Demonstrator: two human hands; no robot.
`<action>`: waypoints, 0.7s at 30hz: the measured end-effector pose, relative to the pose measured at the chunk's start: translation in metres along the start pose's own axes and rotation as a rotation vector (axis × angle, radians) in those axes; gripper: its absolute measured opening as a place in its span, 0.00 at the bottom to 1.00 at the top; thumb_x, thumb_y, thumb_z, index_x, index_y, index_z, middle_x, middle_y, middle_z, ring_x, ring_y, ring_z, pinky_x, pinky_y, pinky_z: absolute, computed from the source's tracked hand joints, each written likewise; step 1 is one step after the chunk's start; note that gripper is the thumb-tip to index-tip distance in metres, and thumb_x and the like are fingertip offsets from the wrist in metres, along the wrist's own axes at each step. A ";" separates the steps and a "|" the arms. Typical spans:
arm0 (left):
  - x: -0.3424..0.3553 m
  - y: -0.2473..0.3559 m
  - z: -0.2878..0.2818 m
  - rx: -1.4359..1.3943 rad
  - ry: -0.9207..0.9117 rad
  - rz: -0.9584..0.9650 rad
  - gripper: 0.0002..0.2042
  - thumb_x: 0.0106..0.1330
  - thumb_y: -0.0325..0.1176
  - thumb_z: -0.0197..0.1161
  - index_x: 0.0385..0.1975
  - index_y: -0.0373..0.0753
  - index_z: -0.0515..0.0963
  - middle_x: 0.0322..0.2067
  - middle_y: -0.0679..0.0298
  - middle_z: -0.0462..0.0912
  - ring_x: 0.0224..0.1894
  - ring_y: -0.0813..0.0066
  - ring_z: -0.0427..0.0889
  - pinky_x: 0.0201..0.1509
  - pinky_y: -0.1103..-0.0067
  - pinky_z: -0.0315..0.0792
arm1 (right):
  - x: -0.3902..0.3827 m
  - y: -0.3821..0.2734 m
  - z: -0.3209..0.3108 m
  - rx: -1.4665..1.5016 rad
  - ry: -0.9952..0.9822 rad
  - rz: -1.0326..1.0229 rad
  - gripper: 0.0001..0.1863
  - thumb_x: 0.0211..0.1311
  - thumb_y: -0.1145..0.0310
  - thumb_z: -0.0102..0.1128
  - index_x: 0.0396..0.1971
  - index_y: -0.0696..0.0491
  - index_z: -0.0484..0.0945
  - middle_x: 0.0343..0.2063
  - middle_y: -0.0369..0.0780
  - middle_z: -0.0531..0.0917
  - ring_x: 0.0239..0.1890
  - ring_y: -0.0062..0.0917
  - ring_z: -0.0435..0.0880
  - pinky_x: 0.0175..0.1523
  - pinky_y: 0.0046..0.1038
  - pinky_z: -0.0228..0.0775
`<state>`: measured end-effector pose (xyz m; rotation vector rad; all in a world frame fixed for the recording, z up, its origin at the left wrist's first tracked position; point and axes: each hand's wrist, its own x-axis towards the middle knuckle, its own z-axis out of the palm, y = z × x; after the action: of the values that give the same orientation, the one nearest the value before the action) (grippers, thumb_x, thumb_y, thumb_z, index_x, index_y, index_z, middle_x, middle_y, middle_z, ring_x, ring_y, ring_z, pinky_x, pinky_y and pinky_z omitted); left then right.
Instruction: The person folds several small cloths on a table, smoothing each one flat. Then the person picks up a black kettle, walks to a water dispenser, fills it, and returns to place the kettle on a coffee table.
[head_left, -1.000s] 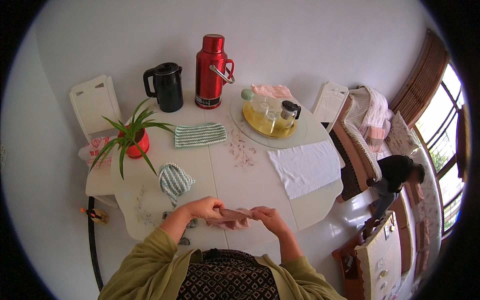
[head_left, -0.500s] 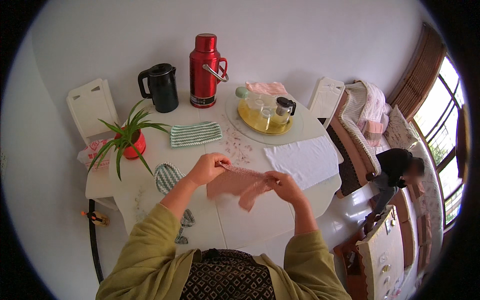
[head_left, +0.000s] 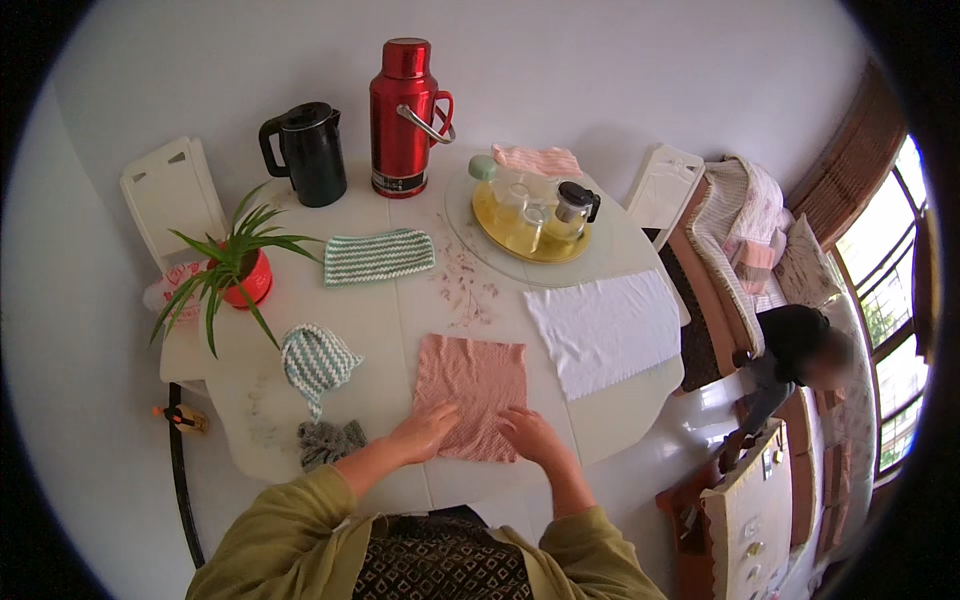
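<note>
A pink cloth [head_left: 472, 385] lies spread out on the white table in front of me. On its left edge rests my left hand [head_left: 428, 428], fingers stretched out flat. My right hand [head_left: 530, 432] lies with extended fingers on its lower right side. Neither hand grips anything. To the left sits a crumpled green-and-white striped cloth [head_left: 318, 362], and nearer me a bunched grey cloth [head_left: 328, 442], close to my left forearm. A folded striped cloth [head_left: 378, 257] lies farther back, and a white cloth [head_left: 607, 328] is spread flat at the right.
A potted plant [head_left: 250, 275], a black kettle [head_left: 312, 155] and a red thermos flask [head_left: 400, 125] stand along the table's left and back. A gold tray [head_left: 487, 222] holds glasses and a teapot [head_left: 572, 208]. Beyond the table, a person [head_left: 795, 350] bends by a sofa at the right.
The pink cloth was held up between both hands; now it lies flat on the table. My hands have come down and opened onto it. The view has shifted slightly.
</note>
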<state>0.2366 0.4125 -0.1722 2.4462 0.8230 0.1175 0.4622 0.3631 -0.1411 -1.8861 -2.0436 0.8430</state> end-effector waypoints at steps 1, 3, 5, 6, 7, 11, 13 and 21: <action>0.011 -0.008 0.012 0.044 0.246 0.051 0.20 0.57 0.33 0.51 0.50 0.36 0.63 0.52 0.55 0.61 0.56 0.58 0.59 0.57 0.73 0.58 | 0.015 -0.001 0.010 -0.006 0.079 -0.071 0.19 0.55 0.57 0.47 0.46 0.48 0.70 0.47 0.47 0.69 0.50 0.39 0.67 0.53 0.35 0.58; 0.044 -0.022 0.032 0.036 0.399 -0.055 0.20 0.58 0.37 0.49 0.51 0.40 0.63 0.55 0.55 0.58 0.58 0.57 0.56 0.59 0.69 0.53 | 0.047 -0.006 0.030 -0.191 0.268 -0.025 0.23 0.56 0.54 0.45 0.51 0.45 0.65 0.53 0.46 0.63 0.55 0.39 0.59 0.58 0.38 0.49; 0.064 -0.031 0.034 0.118 0.490 -0.167 0.21 0.58 0.42 0.48 0.52 0.43 0.63 0.56 0.56 0.57 0.59 0.55 0.54 0.61 0.65 0.48 | 0.075 -0.001 0.049 -0.329 0.388 0.022 0.25 0.56 0.52 0.43 0.54 0.42 0.61 0.56 0.45 0.58 0.59 0.39 0.53 0.61 0.41 0.41; 0.068 -0.034 0.031 0.203 0.501 -0.232 0.22 0.58 0.44 0.48 0.52 0.43 0.63 0.56 0.57 0.57 0.58 0.54 0.54 0.61 0.62 0.46 | 0.086 0.007 0.061 -0.374 0.409 0.045 0.25 0.56 0.51 0.42 0.55 0.42 0.60 0.57 0.45 0.57 0.60 0.40 0.51 0.61 0.43 0.37; 0.073 -0.039 0.030 0.287 0.513 -0.293 0.23 0.58 0.46 0.47 0.52 0.43 0.63 0.56 0.57 0.57 0.58 0.52 0.53 0.61 0.59 0.44 | 0.096 0.011 0.067 -0.420 0.433 0.070 0.26 0.57 0.50 0.42 0.56 0.41 0.58 0.58 0.44 0.55 0.60 0.40 0.49 0.62 0.45 0.33; 0.090 -0.061 0.014 0.277 0.608 -0.369 0.24 0.56 0.51 0.48 0.51 0.47 0.66 0.56 0.60 0.59 0.58 0.50 0.52 0.61 0.56 0.40 | 0.133 0.010 0.054 -0.388 0.444 -0.002 0.26 0.55 0.49 0.42 0.54 0.40 0.61 0.58 0.45 0.55 0.61 0.40 0.48 0.62 0.46 0.33; 0.099 -0.080 0.000 0.309 0.634 -0.411 0.23 0.56 0.50 0.49 0.50 0.48 0.67 0.56 0.60 0.59 0.58 0.50 0.53 0.60 0.56 0.41 | 0.169 0.011 0.047 -0.375 0.451 -0.079 0.26 0.53 0.49 0.44 0.54 0.40 0.62 0.58 0.44 0.55 0.60 0.40 0.49 0.61 0.46 0.34; 0.079 -0.071 0.002 0.280 0.579 -0.448 0.24 0.55 0.46 0.51 0.52 0.43 0.64 0.55 0.54 0.57 0.59 0.46 0.50 0.60 0.54 0.40 | 0.161 0.003 0.054 -0.361 0.418 -0.124 0.26 0.52 0.51 0.47 0.52 0.42 0.64 0.55 0.45 0.59 0.59 0.40 0.51 0.60 0.48 0.37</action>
<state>0.2630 0.5040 -0.2187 2.4296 1.7181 0.5944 0.4129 0.5050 -0.2196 -1.8758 -2.1065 0.0347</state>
